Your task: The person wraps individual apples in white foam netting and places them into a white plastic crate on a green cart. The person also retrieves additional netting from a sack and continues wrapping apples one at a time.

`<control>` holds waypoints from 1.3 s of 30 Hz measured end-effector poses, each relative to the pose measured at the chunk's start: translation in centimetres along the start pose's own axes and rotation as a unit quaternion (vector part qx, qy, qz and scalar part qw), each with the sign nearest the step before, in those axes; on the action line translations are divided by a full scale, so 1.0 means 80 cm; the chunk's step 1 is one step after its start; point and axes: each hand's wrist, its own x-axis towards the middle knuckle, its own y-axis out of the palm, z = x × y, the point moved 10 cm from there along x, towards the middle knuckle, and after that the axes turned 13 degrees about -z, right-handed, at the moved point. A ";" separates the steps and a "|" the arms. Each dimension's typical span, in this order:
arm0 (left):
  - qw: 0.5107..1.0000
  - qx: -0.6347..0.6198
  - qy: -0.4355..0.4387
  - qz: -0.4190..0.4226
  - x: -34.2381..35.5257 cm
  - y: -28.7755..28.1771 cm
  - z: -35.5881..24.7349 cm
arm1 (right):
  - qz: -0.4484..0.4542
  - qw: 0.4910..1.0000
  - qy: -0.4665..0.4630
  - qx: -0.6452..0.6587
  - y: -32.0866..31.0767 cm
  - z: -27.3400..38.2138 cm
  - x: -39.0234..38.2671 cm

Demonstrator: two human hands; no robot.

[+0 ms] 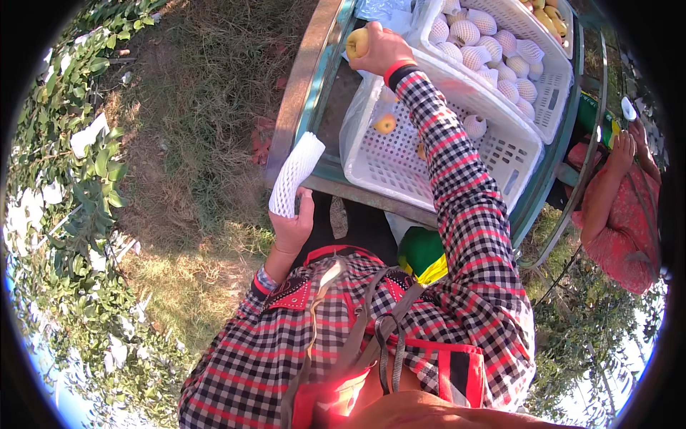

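Note:
My left hand grips a white foam mesh sleeve, which sticks up at a slant beside the cart's left edge. My right hand is closed on a pale yellow fruit above the top-left corner of the nearer white crate. That crate, lined with clear plastic, holds a few loose yellow fruits and a fruit in a mesh sleeve. Part of its inside is hidden by my right forearm. Behind it, another white crate holds several mesh-wrapped fruits.
The crates rest on a metal cart. A third crate of yellow fruit is at the top right. A co-worker in red is at the right beyond the rail. Leafy branches line the left, beside dry grass.

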 end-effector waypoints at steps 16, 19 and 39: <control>0.970 0.117 -0.213 0.011 -0.044 -0.063 0.037 | 0.293 0.900 0.230 -0.224 0.367 -0.078 -0.050; 0.938 0.171 -0.297 0.052 -0.059 -0.071 0.075 | 0.277 0.903 0.273 -0.181 0.387 -0.103 -0.068; 0.980 -0.132 -0.105 0.103 0.023 0.028 -0.033 | 0.010 0.754 0.391 0.528 0.065 -0.121 -0.191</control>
